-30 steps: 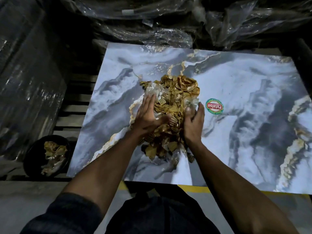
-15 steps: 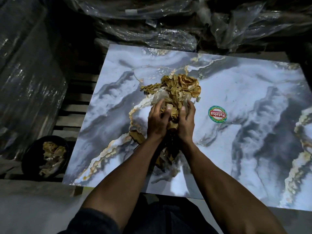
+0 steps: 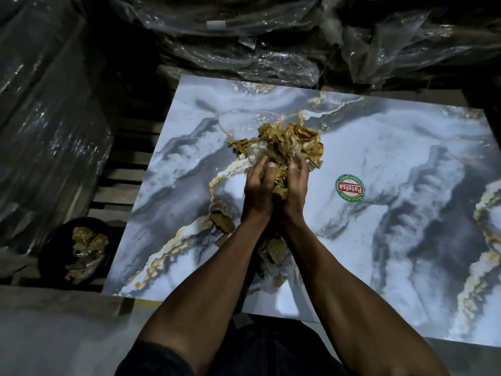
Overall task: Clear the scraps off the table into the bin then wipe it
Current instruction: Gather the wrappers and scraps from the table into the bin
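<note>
Head view: left hand (image 3: 257, 189) and right hand (image 3: 295, 188), fingers curled, clutch the scraps (image 3: 287, 145) between them mid-table (image 3: 393, 147), left of the round sticker (image 3: 350, 188). Bin (image 3: 51, 245) (already holding scraps) sits off the table's near-left corner.

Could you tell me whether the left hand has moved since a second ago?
Yes. The left hand has closed in rightward on the scraps, toward the round sticker, and now meets the right hand.
</note>
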`<state>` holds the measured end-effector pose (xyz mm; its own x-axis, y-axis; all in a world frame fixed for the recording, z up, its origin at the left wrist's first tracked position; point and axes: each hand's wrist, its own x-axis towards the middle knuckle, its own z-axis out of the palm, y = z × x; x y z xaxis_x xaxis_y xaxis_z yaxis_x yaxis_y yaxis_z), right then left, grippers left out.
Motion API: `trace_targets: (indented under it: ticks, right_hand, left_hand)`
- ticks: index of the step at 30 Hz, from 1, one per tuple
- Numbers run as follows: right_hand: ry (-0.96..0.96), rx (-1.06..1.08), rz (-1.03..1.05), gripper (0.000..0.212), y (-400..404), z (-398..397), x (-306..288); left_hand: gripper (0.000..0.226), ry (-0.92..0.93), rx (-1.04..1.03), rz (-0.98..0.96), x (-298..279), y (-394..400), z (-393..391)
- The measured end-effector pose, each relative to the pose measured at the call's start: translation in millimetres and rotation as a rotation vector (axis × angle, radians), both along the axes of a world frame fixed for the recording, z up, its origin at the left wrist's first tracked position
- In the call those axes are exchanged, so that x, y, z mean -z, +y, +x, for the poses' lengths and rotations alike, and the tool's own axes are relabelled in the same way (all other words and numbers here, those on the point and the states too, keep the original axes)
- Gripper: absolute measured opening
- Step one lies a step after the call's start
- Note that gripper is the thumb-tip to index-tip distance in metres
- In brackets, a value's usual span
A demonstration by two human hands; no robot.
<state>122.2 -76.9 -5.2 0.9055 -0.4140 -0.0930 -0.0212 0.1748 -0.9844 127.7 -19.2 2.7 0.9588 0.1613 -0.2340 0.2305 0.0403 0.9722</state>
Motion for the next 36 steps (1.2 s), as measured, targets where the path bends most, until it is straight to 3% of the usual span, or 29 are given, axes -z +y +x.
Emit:
trace_targets:
  ticks: [22,32,36]
  right_hand:
    - [-0.201,0.008,-0.053,0.039,63.7,-73.1,-67.7]
    - [-0.268,-0.173,-0.042,0.029,97.0,-50.3,-99.7]
    - [-0.271,-0.273,0.0,0.037,113.9,-38.4,-106.3]
  left_hand:
    - [0.051,-0.246,-0.047,-0.079,-64.1,60.1,-69.3]
    - [0.055,-0.319,-0.225,-0.045,-95.4,92.5,-54.4]
    - [0.054,-0.32,-0.317,-0.056,-99.0,107.9,-48.0]
